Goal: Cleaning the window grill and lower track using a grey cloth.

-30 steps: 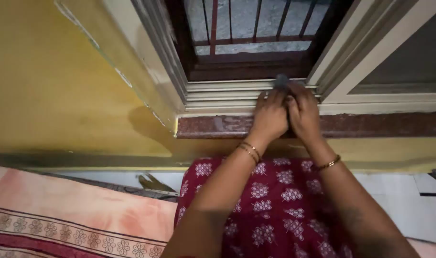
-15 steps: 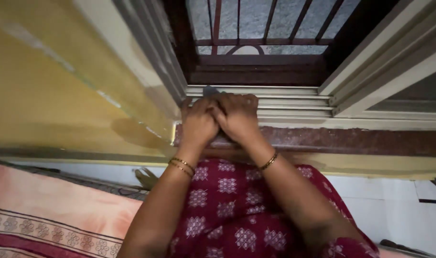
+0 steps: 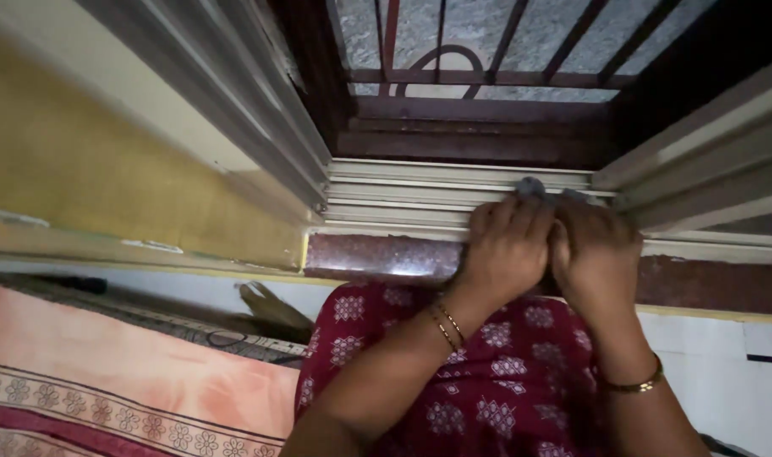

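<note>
The left hand (image 3: 506, 250) and the right hand (image 3: 596, 254) sit side by side, touching, fingers curled down over one small grey cloth (image 3: 531, 187) that they press onto the window track (image 3: 403, 193); only a bit of the cloth shows above the fingertips. The left wrist wears two thin bangles (image 3: 446, 324), the right wrist one (image 3: 633, 385). The track has several pale parallel rails, with a reddish stone sill (image 3: 377, 256) just below it and a dark window grille (image 3: 479, 51) beyond. A patterned bedsheet (image 3: 107, 372) lies at lower left.
</note>
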